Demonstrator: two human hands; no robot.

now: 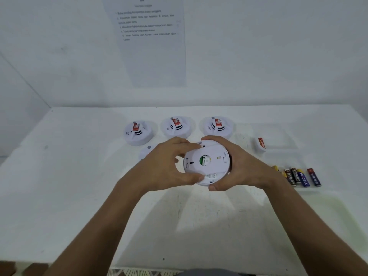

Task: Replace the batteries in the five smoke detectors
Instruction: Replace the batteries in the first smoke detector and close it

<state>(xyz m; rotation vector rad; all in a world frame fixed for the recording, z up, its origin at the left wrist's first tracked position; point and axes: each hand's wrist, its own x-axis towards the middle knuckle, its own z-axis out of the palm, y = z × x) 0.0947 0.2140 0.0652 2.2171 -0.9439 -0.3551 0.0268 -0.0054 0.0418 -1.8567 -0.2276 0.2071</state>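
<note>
A white smoke detector (209, 162) is held above the table, its back side facing me with a green board showing through a round hole. My left hand (169, 164) grips its left edge and my right hand (239, 164) grips its right edge. Three more detectors stand in a row behind: left (138, 132), middle (176, 126) and right (218, 127), each with a red label. A further detector (148, 151) is mostly hidden behind my left hand. Several AA batteries (298, 176) lie to the right.
A white block with a red label (261, 144) sits at the right, beside a shallow white tray (278, 134). A printed instruction sheet (151, 40) hangs on the wall behind. The white table's front edge (179, 264) runs along the bottom.
</note>
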